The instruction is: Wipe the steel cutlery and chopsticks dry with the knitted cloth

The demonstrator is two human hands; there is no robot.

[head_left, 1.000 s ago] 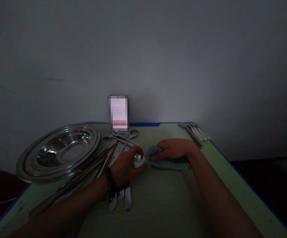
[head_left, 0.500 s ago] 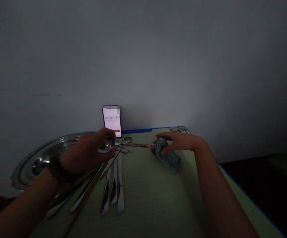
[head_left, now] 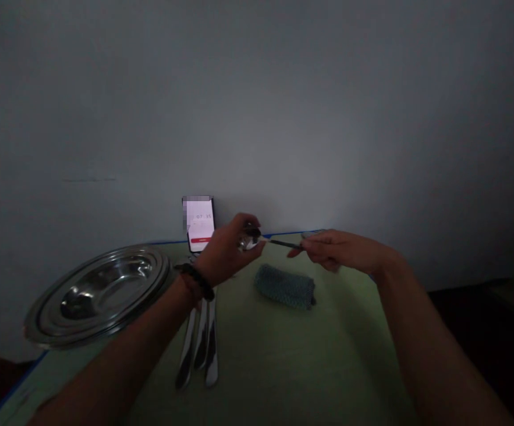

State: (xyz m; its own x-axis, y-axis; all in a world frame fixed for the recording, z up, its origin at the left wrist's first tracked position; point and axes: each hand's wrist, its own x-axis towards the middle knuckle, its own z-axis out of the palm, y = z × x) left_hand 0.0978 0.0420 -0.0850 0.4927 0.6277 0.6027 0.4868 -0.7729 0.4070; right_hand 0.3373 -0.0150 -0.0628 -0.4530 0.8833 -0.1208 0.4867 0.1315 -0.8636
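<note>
A shiny metal spoon (head_left: 283,243) is held roughly level above the table between my two hands. My left hand (head_left: 234,245) is closed around its bowl end, thumb below and fingers above. My right hand (head_left: 332,248) pinches the far end of the handle. Below the spoon, a folded grey-green cloth (head_left: 286,288) lies on the table, touched by neither hand. Several pieces of metal cutlery (head_left: 211,349) lie under and in front of my left wrist, handles toward me; their far ends are hidden by that hand.
Wide metal dishes (head_left: 101,296), apparently stacked, stand on the left. A phone (head_left: 201,225) with a running timer leans against the wall (head_left: 257,118) at the back. The pale green table (head_left: 275,367) has a blue edge.
My right hand has let go of the cloth, which now lies on the table, and has taken the spoon's handle end. My left hand has moved right with the spoon.
</note>
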